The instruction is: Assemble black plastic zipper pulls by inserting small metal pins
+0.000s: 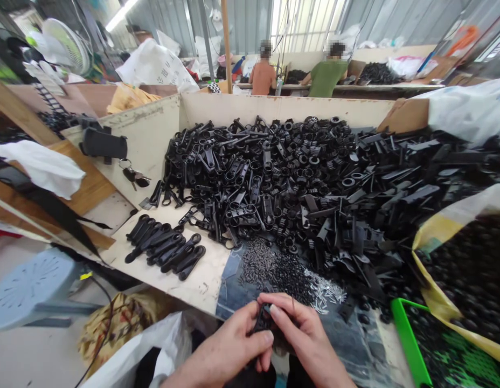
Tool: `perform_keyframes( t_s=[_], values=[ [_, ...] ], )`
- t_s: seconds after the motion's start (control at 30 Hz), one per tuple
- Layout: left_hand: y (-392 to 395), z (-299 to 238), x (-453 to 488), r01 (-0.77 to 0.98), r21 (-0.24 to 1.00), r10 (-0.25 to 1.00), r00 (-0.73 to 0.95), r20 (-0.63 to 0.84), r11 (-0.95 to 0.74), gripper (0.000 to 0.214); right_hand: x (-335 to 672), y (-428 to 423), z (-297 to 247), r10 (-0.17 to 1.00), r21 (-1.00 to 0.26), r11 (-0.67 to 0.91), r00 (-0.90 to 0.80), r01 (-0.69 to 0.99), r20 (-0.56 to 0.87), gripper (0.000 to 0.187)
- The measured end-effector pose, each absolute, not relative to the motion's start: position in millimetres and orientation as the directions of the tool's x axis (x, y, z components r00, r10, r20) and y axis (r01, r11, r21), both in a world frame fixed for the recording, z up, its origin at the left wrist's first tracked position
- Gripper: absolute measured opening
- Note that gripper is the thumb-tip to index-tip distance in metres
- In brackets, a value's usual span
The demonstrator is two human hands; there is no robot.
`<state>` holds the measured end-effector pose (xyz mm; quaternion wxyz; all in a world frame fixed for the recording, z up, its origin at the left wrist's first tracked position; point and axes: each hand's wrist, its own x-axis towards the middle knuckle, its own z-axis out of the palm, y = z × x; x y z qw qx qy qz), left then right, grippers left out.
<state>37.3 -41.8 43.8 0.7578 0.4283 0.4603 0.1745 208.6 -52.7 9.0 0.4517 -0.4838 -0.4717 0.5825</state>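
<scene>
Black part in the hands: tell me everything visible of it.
The black part looks like dark plastic. The left hand and right hand hold it between them, covering most of it, so its full outline, ends and exact tilt can't be told. It is low in the view, near the middle, by the near edge of the blue cloth.

No word, brand or number can be read with certainty. Dark printed characters are noted on the white sack in the left background, set at a slant; they are too small and blurred to be deciphered.
</scene>
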Motion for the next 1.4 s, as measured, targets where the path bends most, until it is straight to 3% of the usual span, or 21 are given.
perform_keyframes(
  t_s=[0.1, 0.4, 0.63, 0.8, 1.0, 1.1, 1.17, 1.27, 1.4],
  values=[
    [-43.4, 48.2, 40.0, 0.022, 0.759, 0.640, 0.523, -0.563, 0.650, 0.071, 210.0, -50.0, 8.6, 0.981, -0.995, -0.097, -0.173, -0.031, -0.091, 0.036],
    [-48.1, 49.2, 45.9, 0.003, 0.676, 0.606, 0.438, -0.664, 0.737, 0.100, 215.0, -46.6, 1.6, 0.957, -0.990, -0.142, -0.250, 0.029, -0.144, 0.045],
    [-49.1, 46.3, 42.5, 0.023, 0.663, 0.589, 0.436, -0.680, 0.748, 0.099, 221.9, -49.7, 4.9, 0.955, -0.977, -0.066, -0.269, 0.203, -0.120, 0.046],
    [-52.0, 43.2, 37.1, -0.015, 0.685, 0.588, 0.526, -0.614, 0.729, 0.075, 225.1, -51.4, 8.8, 0.956, -0.983, -0.070, -0.269, 0.172, -0.115, 0.040],
    [-59.8, 32.3, 23.9, 0.023, 0.695, 0.592, 0.504, -0.629, 0.718, 0.065, 226.4, -57.0, 13.9, 0.943, -0.962, -0.069, -0.297, 0.263, -0.149, 0.038],
    [-56.9, 26.5, 8.6, 0.149, 0.805, 0.742, 0.322, -0.588, 0.574, 0.049, 231.3, -62.7, 11.5, 0.968, -0.952, -0.051, -0.218, 0.303, -0.121, 0.036],
    [-50.1, 25.1, 1.0, 0.328, 0.857, 0.878, 0.133, -0.459, 0.398, 0.032, 234.2, -65.4, 6.3, 0.986, -0.942, -0.058, -0.127, 0.330, -0.105, 0.033],
    [-36.9, 22.8, 1.2, 0.654, 0.735, 0.965, 0.026, -0.259, 0.179, 0.016, 235.3, -66.3, -0.4, 0.994, -0.929, -0.061, -0.060, 0.366, -0.089, 0.030],
    [-25.4, 10.7, 14.7, 0.847, 0.525, 0.984, 0.154, -0.085, -0.087, 0.016, 238.1, -65.9, 0.8, 0.998, -0.917, 0.006, -0.067, 0.398, -0.022, 0.029]
  ],
)
